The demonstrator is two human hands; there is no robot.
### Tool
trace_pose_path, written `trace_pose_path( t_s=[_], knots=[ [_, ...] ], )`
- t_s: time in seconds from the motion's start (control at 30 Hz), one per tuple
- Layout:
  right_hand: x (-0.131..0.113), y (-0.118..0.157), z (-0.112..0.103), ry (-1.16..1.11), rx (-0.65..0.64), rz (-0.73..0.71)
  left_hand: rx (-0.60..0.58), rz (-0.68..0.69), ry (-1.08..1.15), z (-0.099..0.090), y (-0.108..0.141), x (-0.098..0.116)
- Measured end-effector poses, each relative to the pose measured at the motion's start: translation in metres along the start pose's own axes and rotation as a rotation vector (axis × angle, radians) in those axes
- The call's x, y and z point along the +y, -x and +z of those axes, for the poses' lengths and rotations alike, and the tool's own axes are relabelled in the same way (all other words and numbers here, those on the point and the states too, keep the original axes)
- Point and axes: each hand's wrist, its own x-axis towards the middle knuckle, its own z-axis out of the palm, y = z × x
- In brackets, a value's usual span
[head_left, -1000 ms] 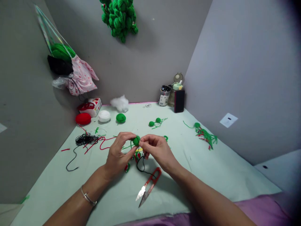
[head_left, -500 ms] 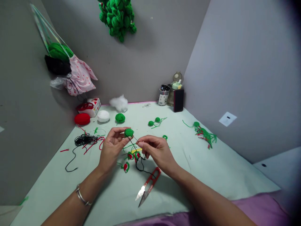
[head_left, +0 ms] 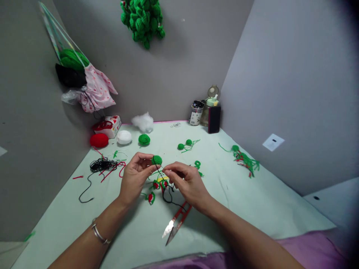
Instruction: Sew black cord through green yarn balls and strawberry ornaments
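Note:
My left hand [head_left: 136, 175] grips a small green crocheted ball [head_left: 156, 160] between thumb and fingers. Black yarn [head_left: 157, 168] runs across the ball and hangs below it. Close by on the right, my right hand [head_left: 186, 181] pinches a thin needle [head_left: 162, 169] whose tip end is at the ball. The black strand loops under my right hand and trails to red-handled thread snips [head_left: 177, 223] lying on the table. Beneath the hands lie small red-and-green crocheted pieces [head_left: 151, 198] and a yellow strip [head_left: 162, 179], partly hidden.
Tangled black yarn [head_left: 103, 164] lies left, near red [head_left: 99, 140], white [head_left: 124, 137] and green [head_left: 144, 139] yarn balls. White stuffing [head_left: 143, 122] sits behind. Two green balls [head_left: 181, 147] and green-red scraps [head_left: 246, 162] lie right. A phone [head_left: 214, 119] leans beside a can [head_left: 196, 114].
The green ball has turned slightly in my left hand and shifted a little right. My right hand with the needle stays close to it. The whole view has shifted slightly.

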Motion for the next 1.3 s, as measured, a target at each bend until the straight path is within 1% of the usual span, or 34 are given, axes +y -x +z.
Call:
trace_pose_path(
  t_s=[0.2, 0.33, 0.4, 0.53, 0.63, 0.83, 0.97, 1.07, 1.13, 1.17, 1.23, 1.3],
  knots=[
    [0.002, 0.0, 0.002, 0.004, 0.026, -0.021, 0.011, -0.041, 0.011, 0.002, 0.002, 0.003],
    [0.007, -0.001, 0.002, -0.02, 0.032, -0.083, -0.019, -0.114, 0.08, 0.002, 0.004, 0.001],
    [0.009, -0.001, 0.003, -0.036, 0.041, -0.092, -0.032, -0.138, 0.106, 0.004, 0.004, 0.0],
    [0.011, 0.0, 0.004, -0.056, 0.058, -0.074, -0.03, -0.12, 0.07, 0.008, 0.005, 0.002],
    [0.01, -0.001, 0.004, -0.092, 0.057, -0.028, -0.029, -0.099, 0.011, 0.011, 0.007, 0.006],
    [0.011, -0.008, 0.001, -0.155, -0.003, 0.156, 0.009, -0.037, -0.049, 0.013, 0.009, 0.007],
    [0.013, -0.011, 0.0, -0.308, -0.067, 0.231, -0.004, -0.013, -0.108, 0.011, 0.009, 0.003],
    [0.012, -0.011, -0.001, -0.406, -0.077, 0.249, -0.027, -0.042, -0.125, 0.009, 0.008, -0.002],
    [0.009, -0.01, -0.005, -0.362, -0.091, 0.226, -0.043, -0.073, -0.126, 0.009, 0.007, -0.003],
    [0.008, -0.01, -0.006, -0.288, -0.096, 0.197, -0.048, -0.086, -0.13, 0.009, 0.007, -0.004],
    [0.007, -0.01, -0.01, -0.059, -0.082, 0.108, -0.056, -0.105, -0.149, 0.009, 0.008, -0.004],
    [0.007, -0.01, -0.012, 0.166, -0.029, -0.011, -0.07, -0.107, -0.174, 0.009, 0.008, -0.004]
  ],
)
